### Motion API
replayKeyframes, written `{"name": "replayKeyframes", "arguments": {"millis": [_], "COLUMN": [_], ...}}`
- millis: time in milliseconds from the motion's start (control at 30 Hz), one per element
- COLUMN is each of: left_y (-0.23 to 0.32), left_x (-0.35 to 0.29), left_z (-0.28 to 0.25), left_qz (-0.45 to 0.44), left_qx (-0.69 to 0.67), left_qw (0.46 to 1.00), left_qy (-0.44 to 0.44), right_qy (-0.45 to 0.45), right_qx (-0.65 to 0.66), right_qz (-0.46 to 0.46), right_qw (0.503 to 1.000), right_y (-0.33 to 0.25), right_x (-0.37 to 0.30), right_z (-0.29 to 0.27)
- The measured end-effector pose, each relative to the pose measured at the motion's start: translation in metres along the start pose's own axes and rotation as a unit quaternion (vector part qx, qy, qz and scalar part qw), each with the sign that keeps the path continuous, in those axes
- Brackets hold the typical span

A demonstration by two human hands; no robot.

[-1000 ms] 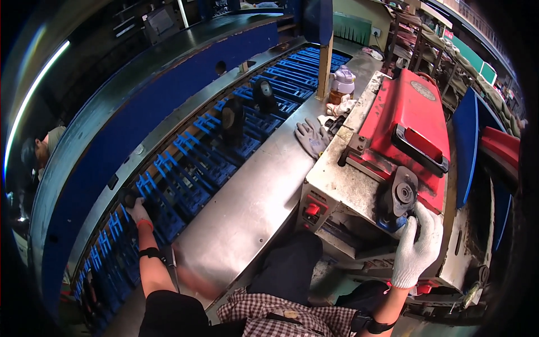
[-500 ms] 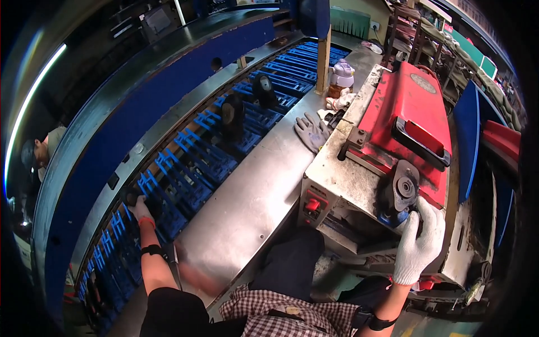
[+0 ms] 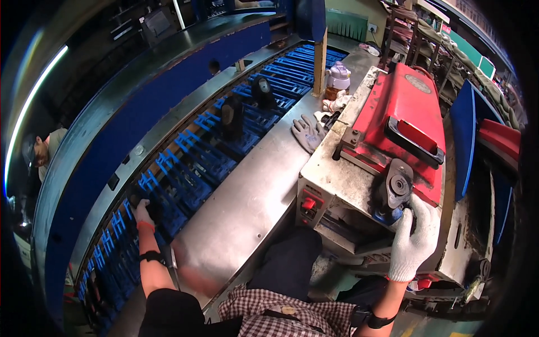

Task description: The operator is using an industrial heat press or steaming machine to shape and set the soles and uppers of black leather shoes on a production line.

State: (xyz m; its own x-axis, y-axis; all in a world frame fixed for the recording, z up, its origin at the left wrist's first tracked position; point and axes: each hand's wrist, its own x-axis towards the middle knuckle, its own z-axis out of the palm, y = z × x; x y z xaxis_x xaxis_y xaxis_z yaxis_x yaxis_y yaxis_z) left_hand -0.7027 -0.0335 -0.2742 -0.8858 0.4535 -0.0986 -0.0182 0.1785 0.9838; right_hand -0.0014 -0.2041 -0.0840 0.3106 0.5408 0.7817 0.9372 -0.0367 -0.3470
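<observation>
My left hand (image 3: 144,214), in a pale glove with a red band at the wrist, reaches onto the blue slatted rack (image 3: 193,163). Its fingers close on a dark rounded piece (image 3: 134,199), whose far side merges with the shadow. At the red-topped machine (image 3: 412,106), my right hand (image 3: 416,241) wears a white knitted glove. Its thumb and fingers curl around the edge of a dark blue piece (image 3: 387,216). Above that piece sits a black fixture with a round metal boss (image 3: 399,184), which partly hides it and the fingertips.
Dark shoe-like pieces (image 3: 261,92) stand farther along the rack. A metal ledge (image 3: 241,185) separates rack and machine; a grey glove (image 3: 307,133) and lilac-lidded bottle (image 3: 338,78) rest on it. The machine's front has a red switch (image 3: 309,203). Another person (image 3: 45,147) is at far left.
The view has shifted slightly, so the machine appears a little farther left. Both hands stay at the same pieces. The person at far left has shifted slightly.
</observation>
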Motion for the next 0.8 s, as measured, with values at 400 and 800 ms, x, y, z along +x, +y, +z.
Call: {"name": "replayKeyframes", "arguments": {"millis": [400, 800], "left_y": [0.059, 0.115], "left_x": [-0.180, -0.429], "left_z": [-0.042, 0.004], "left_qz": [-0.002, -0.339], "left_qx": [-0.188, -0.367], "left_qw": [0.909, 0.574], "left_qy": [-0.373, -0.649], "right_qy": [-0.015, -0.161], "right_qx": [0.009, 0.373], "right_qz": [-0.014, -0.022], "right_qw": [1.000, 0.914], "right_y": [0.001, -0.032], "right_x": [-0.005, -0.082], "right_z": [-0.010, -0.060]}}
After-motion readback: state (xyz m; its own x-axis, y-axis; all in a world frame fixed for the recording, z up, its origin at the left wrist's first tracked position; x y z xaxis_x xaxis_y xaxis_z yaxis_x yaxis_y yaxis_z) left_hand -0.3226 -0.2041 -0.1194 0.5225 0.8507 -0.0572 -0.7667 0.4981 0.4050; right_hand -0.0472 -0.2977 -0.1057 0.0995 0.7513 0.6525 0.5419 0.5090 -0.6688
